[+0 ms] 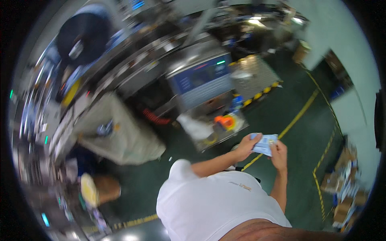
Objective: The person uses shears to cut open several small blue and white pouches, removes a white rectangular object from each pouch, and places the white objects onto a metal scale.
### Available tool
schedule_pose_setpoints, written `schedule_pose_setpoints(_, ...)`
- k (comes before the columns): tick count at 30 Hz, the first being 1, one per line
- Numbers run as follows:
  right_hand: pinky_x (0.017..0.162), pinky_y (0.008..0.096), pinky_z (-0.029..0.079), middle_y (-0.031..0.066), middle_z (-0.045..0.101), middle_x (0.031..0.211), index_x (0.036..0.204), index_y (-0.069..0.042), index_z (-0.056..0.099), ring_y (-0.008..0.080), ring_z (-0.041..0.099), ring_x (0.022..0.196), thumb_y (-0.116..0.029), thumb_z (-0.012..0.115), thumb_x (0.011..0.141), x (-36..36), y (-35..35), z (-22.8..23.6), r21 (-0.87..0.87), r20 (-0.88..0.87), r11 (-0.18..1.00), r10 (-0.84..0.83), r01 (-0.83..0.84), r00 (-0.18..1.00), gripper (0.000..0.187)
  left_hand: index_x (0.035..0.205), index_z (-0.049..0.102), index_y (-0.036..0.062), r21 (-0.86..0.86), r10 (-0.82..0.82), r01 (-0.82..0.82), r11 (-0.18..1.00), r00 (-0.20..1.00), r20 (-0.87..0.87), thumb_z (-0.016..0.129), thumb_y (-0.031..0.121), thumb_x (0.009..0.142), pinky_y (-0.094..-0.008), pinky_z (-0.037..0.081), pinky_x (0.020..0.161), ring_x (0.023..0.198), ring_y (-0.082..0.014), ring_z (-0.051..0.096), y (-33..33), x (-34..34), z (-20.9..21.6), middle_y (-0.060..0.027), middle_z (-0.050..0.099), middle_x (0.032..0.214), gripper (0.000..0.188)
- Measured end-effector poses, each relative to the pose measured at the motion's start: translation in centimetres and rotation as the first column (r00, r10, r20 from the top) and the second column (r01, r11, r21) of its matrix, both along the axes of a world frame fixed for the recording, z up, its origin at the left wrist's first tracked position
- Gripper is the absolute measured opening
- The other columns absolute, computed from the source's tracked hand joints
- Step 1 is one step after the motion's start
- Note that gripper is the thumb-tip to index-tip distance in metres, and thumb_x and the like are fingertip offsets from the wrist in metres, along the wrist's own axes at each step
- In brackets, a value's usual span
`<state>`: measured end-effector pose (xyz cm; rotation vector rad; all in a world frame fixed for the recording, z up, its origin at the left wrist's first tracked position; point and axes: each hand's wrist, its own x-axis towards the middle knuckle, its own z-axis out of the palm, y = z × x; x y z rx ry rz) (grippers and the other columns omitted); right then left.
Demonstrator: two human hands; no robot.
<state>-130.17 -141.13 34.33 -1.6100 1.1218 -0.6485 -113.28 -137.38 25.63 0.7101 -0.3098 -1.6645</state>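
Head view puts the pale-blue packet (264, 145) above the green floor (299, 172), between my left hand (244, 149) and right hand (279, 155), neither nearer, its long axis running across, the fingers (255, 139) of both pinched on its opposite ends.

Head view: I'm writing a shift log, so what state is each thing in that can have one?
Pale blue rectangular packet: held; sealed or opened, cannot tell.
Left hand: gripping the packet's left end.
Right hand: gripping its right end.
Blue rectangular control panel: lit green and red.
Brown cardboard boxes: piled loosely.
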Motion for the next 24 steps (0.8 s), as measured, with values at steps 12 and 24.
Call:
schedule_pose_setpoints(12,0.047,0.0242,0.043,-0.0005,0.061,0.067,0.088,-0.003,0.067,0.0067,0.055,0.053,-0.028,0.056,0.107,-17.0,-27.6,0.1,0.184,0.254,0.937,-0.336,0.296,0.907,0.033,0.100,0.060,0.0151,0.221,-0.305,0.253,0.942,0.920,0.247,0.056,0.058,0.102,-0.0265,0.042,0.055,0.068,-0.0085,0.057,-31.0,-17.0,3.2,0.0038,0.062,0.081,0.043)
schedule_pose_setpoints(24,0.050,0.0256,0.049,-0.0018,0.061,0.067,0.086,-0.003,0.066,0.0068,0.057,0.055,-0.028,0.057,0.106,-27.0,-61.3,-0.2,0.103,0.224,0.945,0.282,-0.310,0.933,0.033,0.109,0.066,0.0113,0.318,0.057,-0.072,0.945,0.997,0.059,0.048,0.056,0.106,-0.0316,0.052,0.062,0.076,-0.0144,0.066,-57.7,-26.8,0.9,-0.0009,0.070,0.092,0.049)
